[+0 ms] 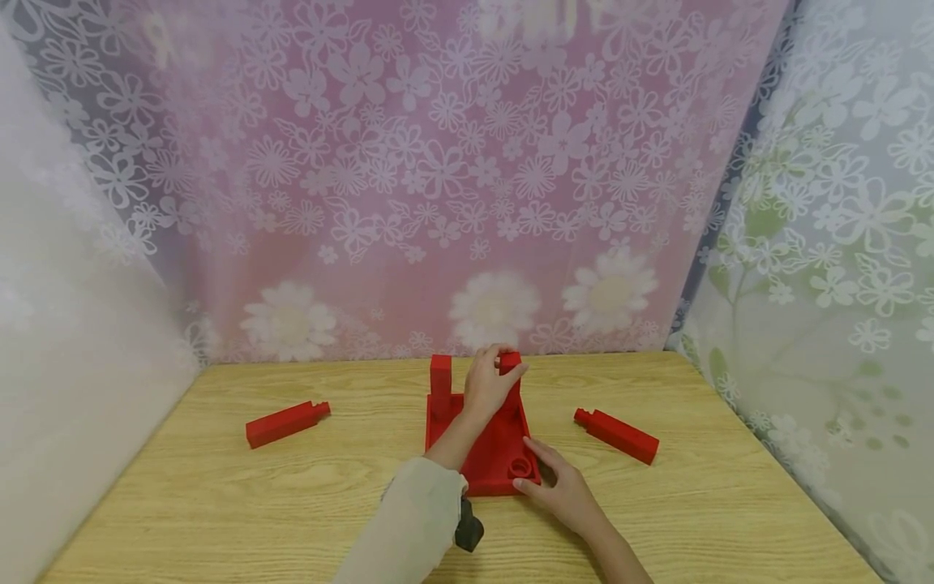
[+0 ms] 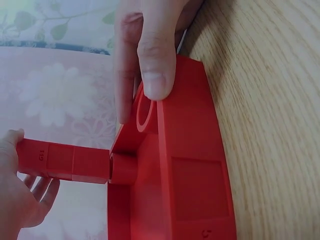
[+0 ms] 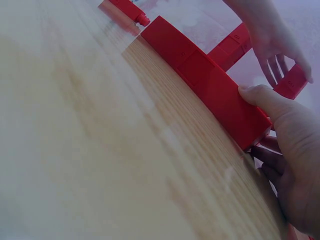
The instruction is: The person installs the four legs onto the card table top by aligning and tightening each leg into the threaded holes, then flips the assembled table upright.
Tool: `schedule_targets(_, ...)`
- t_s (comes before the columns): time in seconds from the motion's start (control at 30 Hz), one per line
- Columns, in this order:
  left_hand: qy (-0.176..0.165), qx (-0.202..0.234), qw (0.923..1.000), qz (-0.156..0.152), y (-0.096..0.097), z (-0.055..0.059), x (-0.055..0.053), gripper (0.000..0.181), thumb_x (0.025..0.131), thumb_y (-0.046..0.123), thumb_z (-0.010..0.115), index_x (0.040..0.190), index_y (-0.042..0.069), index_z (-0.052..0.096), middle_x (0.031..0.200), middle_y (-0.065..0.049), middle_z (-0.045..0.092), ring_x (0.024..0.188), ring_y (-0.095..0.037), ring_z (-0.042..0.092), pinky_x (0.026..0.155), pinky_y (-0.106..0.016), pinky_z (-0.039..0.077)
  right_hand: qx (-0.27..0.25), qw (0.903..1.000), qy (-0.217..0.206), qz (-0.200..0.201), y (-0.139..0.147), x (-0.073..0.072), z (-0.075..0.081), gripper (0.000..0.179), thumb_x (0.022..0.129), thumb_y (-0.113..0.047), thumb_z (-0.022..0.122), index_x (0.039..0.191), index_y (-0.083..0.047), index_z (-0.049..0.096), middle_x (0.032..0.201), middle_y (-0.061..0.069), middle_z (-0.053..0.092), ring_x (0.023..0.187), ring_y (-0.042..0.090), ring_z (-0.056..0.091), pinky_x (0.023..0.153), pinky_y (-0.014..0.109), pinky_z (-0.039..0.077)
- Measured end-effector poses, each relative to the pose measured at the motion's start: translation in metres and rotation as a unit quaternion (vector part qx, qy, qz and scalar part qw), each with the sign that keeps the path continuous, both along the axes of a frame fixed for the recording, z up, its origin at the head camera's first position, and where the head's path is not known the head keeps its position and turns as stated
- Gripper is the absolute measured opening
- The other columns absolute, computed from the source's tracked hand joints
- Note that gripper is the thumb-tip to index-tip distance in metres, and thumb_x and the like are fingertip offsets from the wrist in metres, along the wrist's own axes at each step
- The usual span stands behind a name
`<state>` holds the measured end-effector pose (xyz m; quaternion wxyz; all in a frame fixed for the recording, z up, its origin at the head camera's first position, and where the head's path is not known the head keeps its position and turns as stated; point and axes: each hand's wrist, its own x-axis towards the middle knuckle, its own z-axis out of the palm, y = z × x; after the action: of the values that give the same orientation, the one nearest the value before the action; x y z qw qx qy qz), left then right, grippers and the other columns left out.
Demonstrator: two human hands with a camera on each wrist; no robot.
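Observation:
A shallow red square tray-like base [image 1: 489, 462] lies on the wooden table, its raised walls facing up. Upright at its far right corner stands a square red leg [image 2: 60, 160], gripped near the top by my left hand [image 1: 487, 385]. Another red leg [image 1: 441, 377] is upright at the far left corner. My right hand [image 1: 569, 491] holds the near right corner of the base, thumb on the front wall and fingers round the side. Inside that corner shows a bare round socket [image 1: 520, 468]. The near left corner is hidden behind my left forearm.
One loose red leg [image 1: 284, 424] with a narrower end lies on the table [image 1: 190, 503] to the left. A similar leg [image 1: 620, 438] lies to the right. Patterned curtains [image 1: 438, 162] hang behind and at the sides. A black wrist device [image 1: 469, 527] sits below my left sleeve.

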<state>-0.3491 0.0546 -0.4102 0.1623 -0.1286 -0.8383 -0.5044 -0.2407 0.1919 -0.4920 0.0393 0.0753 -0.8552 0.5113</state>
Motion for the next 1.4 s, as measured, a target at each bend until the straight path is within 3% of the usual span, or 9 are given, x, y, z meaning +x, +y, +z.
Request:
schedule_targets(0.13,0.000,0.011,0.9999,-0.005,0.0016,0.0007,0.0009,0.031,0.084,0.024,0.068,0.113,0.015,0.062,0.109,-0.007,0.051,0.094,-0.022,0.053,0.069,-0.030,0.049,-0.001,1.0000,-0.001,0.002,0.0001,-0.0002,-0.0003,0.066,0.076,-0.030,0.076,0.135,-0.015,0.049,0.136,0.011,0.043,0.126,0.032,0.036,0.097,0.048,0.033)
schedule_targets(0.37,-0.019,0.050,0.9985,-0.006,0.0016,-0.0007,0.0013,0.044,0.084,0.024,0.068,0.119,0.004,0.051,0.106,-0.007,0.054,0.094,-0.021,0.053,0.072,-0.031,0.049,-0.003,1.0000,-0.005,0.000,0.0003,0.0004,0.0000,0.066,0.075,-0.031,0.076,0.135,-0.017,0.049,0.136,0.010,0.043,0.127,0.031,0.035,0.098,0.048,0.033)
schedule_targets(0.53,-0.027,0.061,0.9978,-0.008,-0.0001,-0.0019,0.0012,0.042,0.085,0.025,0.067,0.117,0.005,0.050,0.107,-0.006,0.055,0.097,-0.021,0.053,0.074,-0.032,0.049,-0.004,1.0000,-0.005,0.001,0.0001,0.0011,0.0014,0.067,0.075,-0.031,0.076,0.135,-0.018,0.049,0.137,0.010,0.043,0.127,0.031,0.035,0.098,0.048,0.033)
schedule_targets(0.83,-0.027,0.052,0.9979,-0.028,0.0005,-0.0002,0.0025,0.034,0.088,0.020,0.062,0.119,0.008,0.055,0.114,-0.007,0.057,0.100,-0.023,0.053,0.079,-0.033,0.048,-0.006,1.0000,-0.002,0.001,-0.0002,0.0006,-0.0003,0.067,0.076,-0.028,0.076,0.135,-0.015,0.049,0.136,0.011,0.043,0.126,0.031,0.036,0.097,0.046,0.034)
schedule_targets(1.2,-0.015,0.043,0.9985,-0.030,0.0026,-0.0003,0.0036,0.030,0.092,0.015,0.049,0.119,0.015,0.061,0.113,-0.006,0.056,0.095,-0.021,0.054,0.079,-0.038,0.046,0.004,1.0000,0.002,-0.002,0.0005,-0.0012,-0.0034,0.067,0.075,-0.033,0.076,0.134,-0.017,0.050,0.136,0.009,0.044,0.127,0.030,0.035,0.098,0.046,0.034)
schedule_targets(1.4,-0.007,0.030,0.9993,-0.020,0.0057,-0.0025,0.0018,0.031,0.089,0.024,0.057,0.119,0.015,0.059,0.107,-0.005,0.055,0.094,-0.021,0.054,0.074,-0.034,0.048,0.006,1.0000,0.004,-0.001,0.0007,-0.0010,-0.0035,0.067,0.075,-0.033,0.076,0.134,-0.017,0.049,0.136,0.009,0.044,0.126,0.030,0.036,0.098,0.046,0.033)
